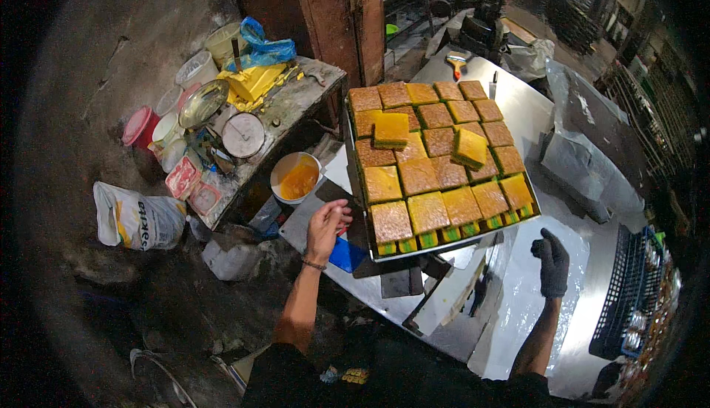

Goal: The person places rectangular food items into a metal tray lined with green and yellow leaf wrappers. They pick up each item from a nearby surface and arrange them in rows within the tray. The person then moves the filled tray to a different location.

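A large tray (449, 247) is filled with square cakes (427, 217), brown-yellow on top with green and yellow sides. Two loose squares, one left of the middle (390, 130) and one to the right (470, 147), lie on top of the others. Just left of the tray's near left side is my bare left hand (326, 229), its fingers loosely bent and apart, with a bracelet at the wrist. A dark grey glove covers my right hand (550, 264). It hovers over a plastic sheet (518, 297) near the tray's front right corner, thumb apart from the bent fingers, nothing visible in it.
At left, a worn side table (277, 123) carries tubs, a metal bowl (204, 105) and a yellow block (255, 84). Below it stand a bucket of orange paste (296, 179) and a white sack (140, 217). A brush (456, 64) lies behind the tray; a dark crate (621, 290) is at right.
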`<state>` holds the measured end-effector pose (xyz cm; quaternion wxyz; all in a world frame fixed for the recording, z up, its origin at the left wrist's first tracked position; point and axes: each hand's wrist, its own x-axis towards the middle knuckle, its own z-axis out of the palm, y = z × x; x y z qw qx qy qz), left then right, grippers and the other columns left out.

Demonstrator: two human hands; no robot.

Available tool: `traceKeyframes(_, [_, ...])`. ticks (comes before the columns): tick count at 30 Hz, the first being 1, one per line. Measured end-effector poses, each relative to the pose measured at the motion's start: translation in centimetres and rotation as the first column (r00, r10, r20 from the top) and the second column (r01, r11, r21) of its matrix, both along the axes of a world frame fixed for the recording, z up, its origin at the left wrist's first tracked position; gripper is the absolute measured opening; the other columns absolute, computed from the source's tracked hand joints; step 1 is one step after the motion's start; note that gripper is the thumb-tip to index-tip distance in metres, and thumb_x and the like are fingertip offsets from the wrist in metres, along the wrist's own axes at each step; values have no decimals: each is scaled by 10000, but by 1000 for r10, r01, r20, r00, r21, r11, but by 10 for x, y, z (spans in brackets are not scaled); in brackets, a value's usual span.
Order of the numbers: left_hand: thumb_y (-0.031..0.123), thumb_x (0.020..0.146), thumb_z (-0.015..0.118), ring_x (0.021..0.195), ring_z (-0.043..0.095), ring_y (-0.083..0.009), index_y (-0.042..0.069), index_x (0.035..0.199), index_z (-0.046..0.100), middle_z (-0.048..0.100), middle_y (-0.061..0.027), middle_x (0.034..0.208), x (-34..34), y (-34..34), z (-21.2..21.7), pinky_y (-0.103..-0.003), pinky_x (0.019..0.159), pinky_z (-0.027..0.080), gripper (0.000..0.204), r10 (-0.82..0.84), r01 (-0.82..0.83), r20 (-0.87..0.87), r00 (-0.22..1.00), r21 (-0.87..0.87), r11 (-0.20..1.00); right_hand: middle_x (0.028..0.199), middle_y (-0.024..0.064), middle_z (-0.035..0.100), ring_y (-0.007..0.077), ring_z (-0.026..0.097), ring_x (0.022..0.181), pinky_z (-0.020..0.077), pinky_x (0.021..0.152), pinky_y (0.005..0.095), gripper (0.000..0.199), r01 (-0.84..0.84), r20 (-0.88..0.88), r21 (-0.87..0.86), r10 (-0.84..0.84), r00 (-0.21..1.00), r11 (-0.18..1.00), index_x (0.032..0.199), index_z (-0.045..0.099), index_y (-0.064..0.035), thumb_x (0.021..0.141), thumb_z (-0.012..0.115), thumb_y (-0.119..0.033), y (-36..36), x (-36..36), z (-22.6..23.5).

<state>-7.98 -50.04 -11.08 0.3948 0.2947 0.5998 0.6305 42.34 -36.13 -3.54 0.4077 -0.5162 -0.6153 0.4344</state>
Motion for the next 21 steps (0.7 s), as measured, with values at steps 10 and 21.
traceKeyframes(10, [116,1006,641,1016,643,-122,-8,1254,646,693,-54,1111,-36,79,47,-301,906,531,278,-2,15,-169,986,76,997,1264,140,693,192,637,1152,487,1033,344,445,52,258,26,-57,965,998,1365,602,35,990,681,-191,58,-67,51])
traceKeyframes(21, [230,773,841,1415,430,-386,-4,1494,416,482,-222,1499,-31,187,128,-460,1212,311,869,-91,283,-975,202,-31,959,1373,230,585,378,615,1220,472,1067,411,653,-505,708,292,172,685,812,1469,511,-65,882,743,-232,138,-179,89])
